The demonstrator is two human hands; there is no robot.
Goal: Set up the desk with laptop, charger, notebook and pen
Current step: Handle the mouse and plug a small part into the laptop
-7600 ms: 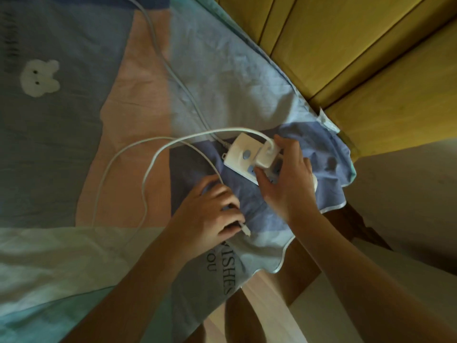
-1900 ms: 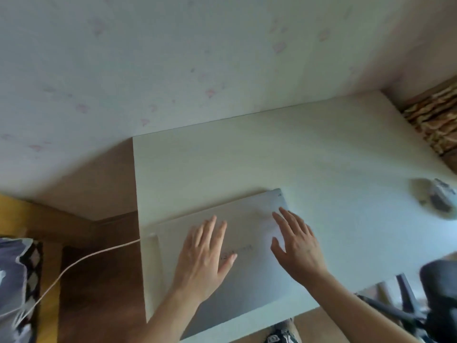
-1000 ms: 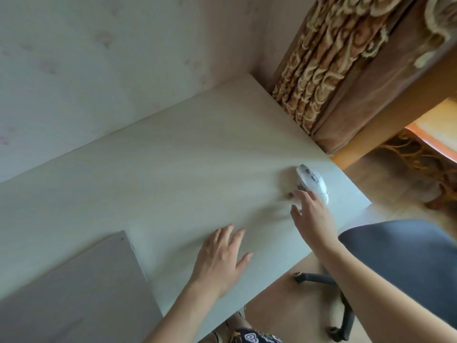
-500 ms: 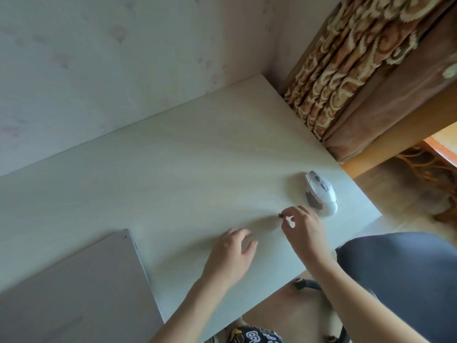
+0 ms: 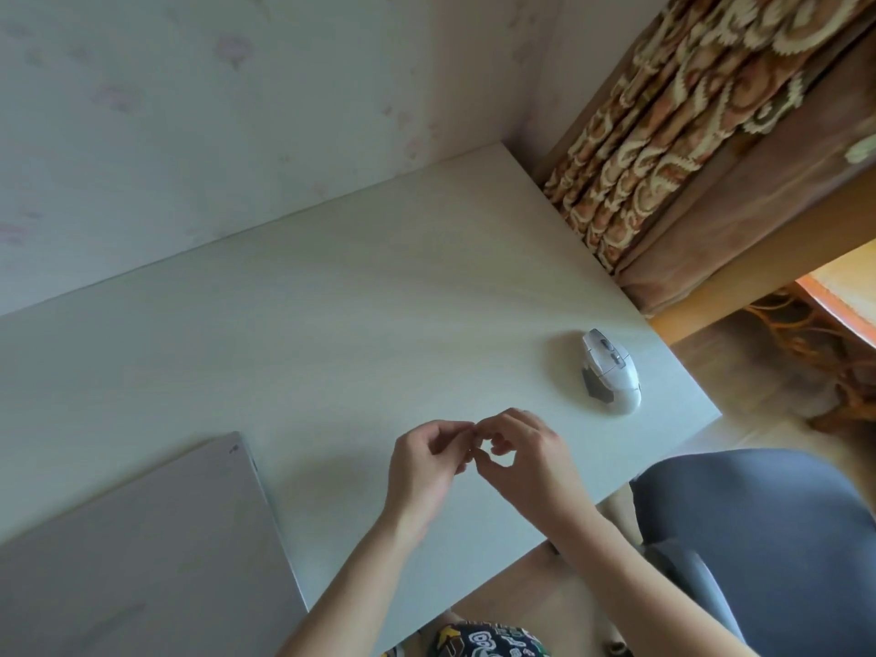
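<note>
A closed silver laptop [image 5: 142, 552] lies at the near left of the pale desk [image 5: 332, 324]. My left hand [image 5: 422, 467] and my right hand [image 5: 531, 457] meet above the desk's front middle, fingers curled and fingertips pinched together. Whatever sits between the fingertips is hidden. A white computer mouse [image 5: 611, 372] rests to the right of my hands, near the desk's right edge, untouched. No charger, notebook or pen is in view.
A grey-blue chair [image 5: 758, 523] stands at the desk's near right corner. A brown patterned curtain [image 5: 663, 125] hangs past the right edge. A pale wall [image 5: 213, 111] runs along the far edge.
My right hand picked a tiny dark piece off the desk beside the mouse and drew it left. My left hand lifted from the desk and met it, fingertips together.
</note>
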